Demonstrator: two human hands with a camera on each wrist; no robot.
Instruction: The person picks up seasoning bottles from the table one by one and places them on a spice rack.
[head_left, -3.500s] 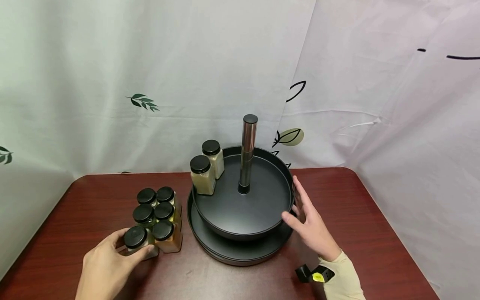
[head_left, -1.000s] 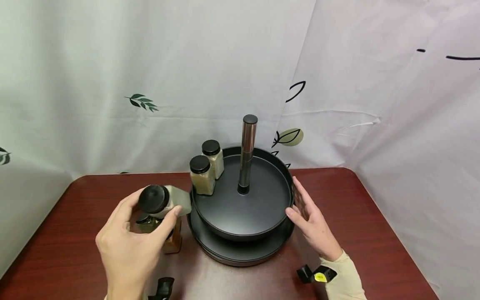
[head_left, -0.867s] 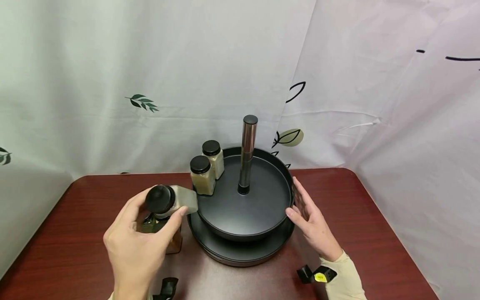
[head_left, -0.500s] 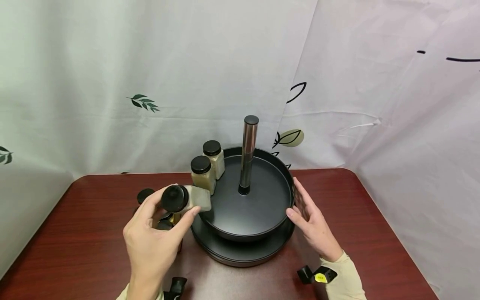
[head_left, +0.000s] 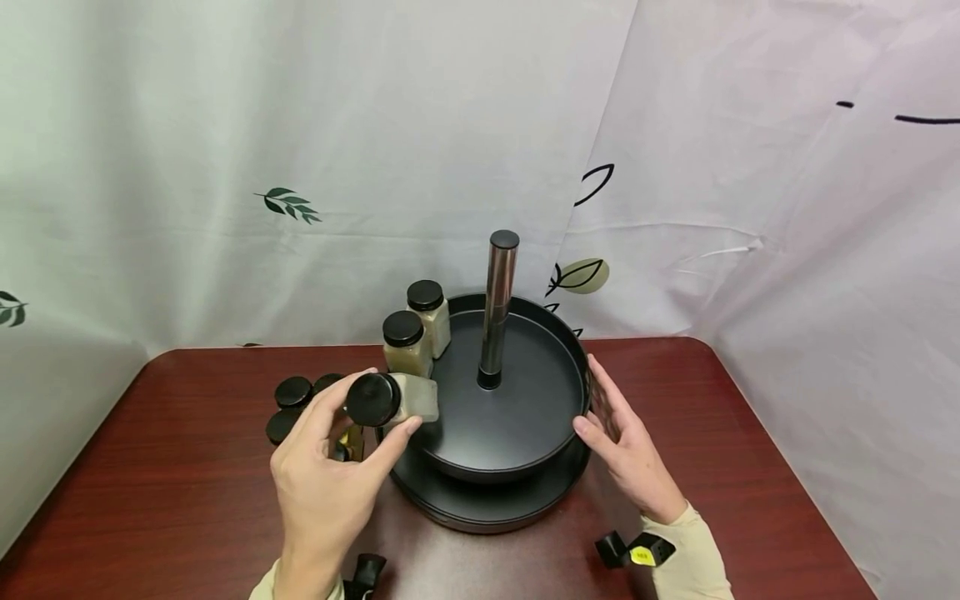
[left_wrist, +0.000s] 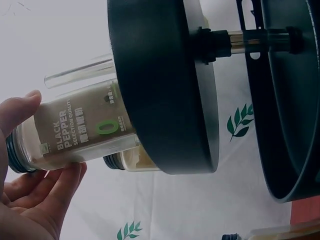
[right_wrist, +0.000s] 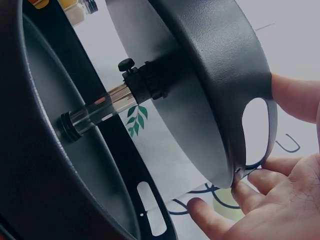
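Observation:
My left hand [head_left: 322, 479] grips a spice jar [head_left: 416, 397] with a black lid, thumb on one side and fingers on the other. In the left wrist view the jar's label [left_wrist: 80, 125] reads black pepper. The jar is tilted, its base over the left rim of the upper tray [head_left: 517, 425] of a black two-tier rack. Two upright spice jars [head_left: 408, 357] stand on that tray's left side. At the right rim, my right hand [head_left: 626, 450] touches the tray's outer wall with thumb and fingers spread, beside a handle slot [right_wrist: 256, 132].
A metal post [head_left: 497, 308] rises from the upper tray's centre. The lower tray [head_left: 480, 508] sits beneath. Several more black-lidded jars [head_left: 292, 392] stand on the brown table [head_left: 187, 467] at left, partly hidden behind my left hand. White printed cloth [head_left: 375, 167] hangs behind.
My left hand has lifted the jar from the group on the table, tilted it and carried it right to the upper tray's rim. The right hand stays almost in place.

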